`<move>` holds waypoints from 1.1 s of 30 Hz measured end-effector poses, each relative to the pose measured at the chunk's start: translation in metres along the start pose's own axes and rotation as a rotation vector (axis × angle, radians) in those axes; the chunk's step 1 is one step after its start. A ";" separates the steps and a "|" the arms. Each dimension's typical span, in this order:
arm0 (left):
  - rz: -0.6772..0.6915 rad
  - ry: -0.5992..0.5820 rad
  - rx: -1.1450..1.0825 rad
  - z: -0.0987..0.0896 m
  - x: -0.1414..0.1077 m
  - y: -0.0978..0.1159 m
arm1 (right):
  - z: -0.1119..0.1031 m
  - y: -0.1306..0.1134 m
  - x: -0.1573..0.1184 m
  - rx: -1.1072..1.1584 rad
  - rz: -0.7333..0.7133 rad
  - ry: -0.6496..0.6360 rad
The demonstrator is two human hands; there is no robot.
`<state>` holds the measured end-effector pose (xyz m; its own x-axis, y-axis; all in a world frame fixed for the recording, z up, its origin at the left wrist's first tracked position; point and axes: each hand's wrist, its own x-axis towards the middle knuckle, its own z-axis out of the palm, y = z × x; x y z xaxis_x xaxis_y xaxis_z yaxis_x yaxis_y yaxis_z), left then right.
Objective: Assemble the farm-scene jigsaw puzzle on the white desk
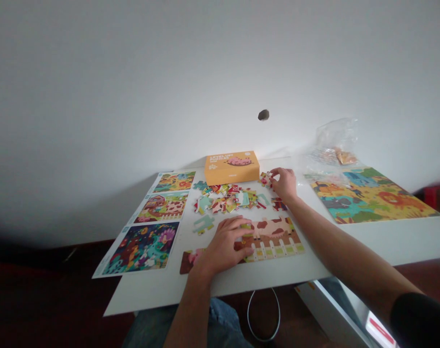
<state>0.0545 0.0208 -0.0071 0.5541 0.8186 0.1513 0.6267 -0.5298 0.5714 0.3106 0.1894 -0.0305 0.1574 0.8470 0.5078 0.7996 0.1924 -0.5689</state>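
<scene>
My left hand [225, 246] lies over a partly joined farm puzzle [274, 237], with thumb and fingers apart. The joined part shows a spotted cow above a white fence; my hand hides some of its left side. Beyond it, my right hand [285, 183] has its fingertips closed on a puzzle piece [266, 180] with pink on it, beside the orange puzzle box [232, 167]. Between my hands and the box lies a pile of loose puzzle pieces [225, 198], some overlapping. Another loose dark piece [278, 204] lies below my right wrist.
A picture sheet [113, 258] with three printed scenes lies at the left. To the right are a finished animal puzzle [379, 195] and a crumpled clear plastic bag [335, 145]. The white table [150, 295] stands against a wall. A white cable [248, 319] loops below its front edge.
</scene>
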 end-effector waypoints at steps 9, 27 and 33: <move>-0.090 0.085 -0.080 0.004 0.001 -0.006 | -0.012 -0.030 -0.012 0.798 0.132 -0.309; -0.123 0.230 0.026 0.011 0.003 -0.013 | -0.014 -0.056 -0.042 0.399 -0.544 -0.753; -0.091 0.225 0.095 0.011 0.002 -0.010 | -0.008 -0.056 -0.041 0.352 -0.645 -0.703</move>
<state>0.0551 0.0251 -0.0218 0.3640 0.8867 0.2850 0.7228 -0.4619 0.5141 0.2645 0.1400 -0.0142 -0.7111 0.6073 0.3542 0.3771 0.7547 -0.5369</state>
